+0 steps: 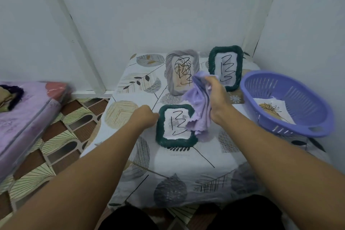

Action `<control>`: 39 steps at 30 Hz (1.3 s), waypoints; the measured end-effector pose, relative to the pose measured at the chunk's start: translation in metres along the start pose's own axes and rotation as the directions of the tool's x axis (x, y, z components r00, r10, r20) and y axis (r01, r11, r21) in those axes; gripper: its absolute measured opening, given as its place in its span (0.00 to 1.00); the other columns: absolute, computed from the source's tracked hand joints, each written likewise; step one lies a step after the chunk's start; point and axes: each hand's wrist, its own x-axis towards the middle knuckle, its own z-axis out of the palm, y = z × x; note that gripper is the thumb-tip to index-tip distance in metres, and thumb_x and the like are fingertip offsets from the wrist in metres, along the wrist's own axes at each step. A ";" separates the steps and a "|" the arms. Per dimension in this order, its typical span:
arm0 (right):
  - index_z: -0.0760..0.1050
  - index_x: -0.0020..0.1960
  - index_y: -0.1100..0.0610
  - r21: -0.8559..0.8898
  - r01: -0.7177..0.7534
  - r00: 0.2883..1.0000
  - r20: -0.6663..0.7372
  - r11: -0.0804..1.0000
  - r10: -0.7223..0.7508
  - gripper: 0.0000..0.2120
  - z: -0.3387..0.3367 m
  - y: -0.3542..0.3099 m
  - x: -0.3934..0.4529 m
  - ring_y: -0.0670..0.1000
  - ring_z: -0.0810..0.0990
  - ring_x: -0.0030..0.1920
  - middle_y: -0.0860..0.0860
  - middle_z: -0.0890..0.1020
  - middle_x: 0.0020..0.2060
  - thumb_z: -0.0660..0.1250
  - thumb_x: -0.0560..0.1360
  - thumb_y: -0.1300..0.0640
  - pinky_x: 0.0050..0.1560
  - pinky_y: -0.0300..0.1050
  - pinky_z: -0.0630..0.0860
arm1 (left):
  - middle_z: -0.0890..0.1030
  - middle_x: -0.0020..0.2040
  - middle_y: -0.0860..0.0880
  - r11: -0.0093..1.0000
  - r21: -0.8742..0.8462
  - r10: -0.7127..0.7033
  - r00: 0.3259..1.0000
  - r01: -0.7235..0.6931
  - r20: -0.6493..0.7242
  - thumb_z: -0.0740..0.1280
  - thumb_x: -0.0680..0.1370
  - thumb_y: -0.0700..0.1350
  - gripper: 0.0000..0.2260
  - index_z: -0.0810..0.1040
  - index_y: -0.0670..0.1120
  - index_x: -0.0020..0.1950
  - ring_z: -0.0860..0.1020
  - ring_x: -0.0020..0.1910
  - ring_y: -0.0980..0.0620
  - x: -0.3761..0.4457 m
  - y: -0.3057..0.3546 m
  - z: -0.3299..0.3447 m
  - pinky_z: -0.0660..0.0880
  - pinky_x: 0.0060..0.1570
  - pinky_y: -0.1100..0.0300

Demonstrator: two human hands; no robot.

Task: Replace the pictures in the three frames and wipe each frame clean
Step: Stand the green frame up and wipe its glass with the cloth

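I am in a room at home, in a corner with plain white walls point(168, 5). My low counter point(186, 164) has a soft cloth cover with grey and tan leaf prints on it. The floor point(61, 136) has tiles in brown and cream fan shapes. On my left is a bed with a purple flowery sheet point(24, 114). A round purple plastic basket with slits point(291, 99) sits on the counter, like one from a kitchen.
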 end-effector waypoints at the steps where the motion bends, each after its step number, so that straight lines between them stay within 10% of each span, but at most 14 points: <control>1: 0.80 0.45 0.58 -0.117 0.024 1.000 0.009 0.993 -0.023 0.18 -0.005 -0.001 -0.002 0.53 0.78 0.40 0.53 0.79 0.39 0.62 0.80 0.45 0.48 0.50 0.78 | 0.79 0.48 0.44 0.999 0.033 -0.005 1.000 0.005 0.006 0.66 0.81 0.51 0.13 0.78 0.40 0.53 0.75 0.46 0.45 0.000 0.001 0.003 0.70 0.43 0.56; 8: 0.72 0.44 0.60 -0.649 0.162 0.974 0.226 0.743 -0.015 0.23 -0.028 0.018 -0.012 0.48 0.73 0.28 0.51 0.73 0.32 0.52 0.85 0.45 0.34 0.44 0.67 | 0.83 0.50 0.43 0.998 0.061 0.007 1.000 -0.006 -0.021 0.68 0.80 0.53 0.15 0.79 0.41 0.54 0.79 0.50 0.42 -0.001 0.007 0.015 0.75 0.47 0.54; 19: 0.62 0.31 0.55 -0.142 -0.351 0.915 0.161 0.926 0.371 0.16 -0.027 0.052 -0.008 0.50 0.66 0.29 0.55 0.63 0.28 0.54 0.77 0.53 0.32 0.40 0.64 | 0.78 0.43 0.44 0.915 -0.348 -0.191 0.979 0.205 0.073 0.74 0.77 0.46 0.16 0.78 0.36 0.57 0.73 0.36 0.51 -0.001 0.011 0.015 0.66 0.30 0.59; 23: 0.80 0.48 0.59 -0.103 -0.371 0.897 0.218 0.923 0.385 0.17 -0.026 0.062 -0.004 0.51 0.83 0.53 0.58 0.85 0.49 0.58 0.83 0.49 0.59 0.43 0.78 | 0.78 0.42 0.43 0.828 -0.497 -0.220 0.965 0.261 0.142 0.74 0.78 0.43 0.15 0.76 0.35 0.59 0.74 0.32 0.51 -0.004 0.016 0.015 0.67 0.20 0.64; 27: 0.76 0.68 0.60 -0.164 -0.329 0.897 0.254 0.930 0.362 0.23 -0.030 0.059 -0.008 0.48 0.77 0.68 0.54 0.79 0.68 0.60 0.84 0.43 0.73 0.45 0.69 | 0.75 0.34 0.45 0.764 -0.580 -0.187 0.957 0.283 0.221 0.73 0.78 0.43 0.09 0.76 0.40 0.46 0.71 0.28 0.51 -0.007 0.023 0.010 0.69 0.21 0.65; 32: 0.82 0.54 0.51 -0.147 -0.172 0.922 0.325 0.974 0.212 0.26 -0.027 0.068 -0.001 0.50 0.78 0.67 0.57 0.81 0.63 0.63 0.75 0.30 0.76 0.55 0.64 | 0.80 0.46 0.42 0.617 -0.718 -0.086 0.935 0.321 0.344 0.68 0.82 0.41 0.06 0.72 0.45 0.49 0.78 0.41 0.45 -0.011 0.023 0.008 0.78 0.38 0.52; 36: 0.65 0.39 0.64 -0.279 -0.007 0.935 0.339 0.960 0.106 0.19 -0.019 0.049 -0.011 0.81 0.64 0.43 0.74 0.68 0.37 0.58 0.72 0.47 0.50 0.80 0.66 | 0.82 0.51 0.38 0.485 -0.820 -0.008 0.940 0.302 0.342 0.64 0.83 0.37 0.04 0.70 0.44 0.51 0.81 0.48 0.41 -0.014 0.018 0.008 0.80 0.56 0.41; 39: 0.71 0.34 0.64 -0.480 0.132 0.950 0.311 0.867 0.027 0.21 -0.018 0.039 -0.013 0.71 0.73 0.36 0.71 0.71 0.35 0.58 0.81 0.52 0.38 0.54 0.73 | 0.83 0.53 0.35 0.449 -0.855 0.029 0.953 0.258 0.303 0.62 0.83 0.33 0.04 0.73 0.40 0.56 0.84 0.47 0.40 -0.015 0.012 0.006 0.83 0.49 0.44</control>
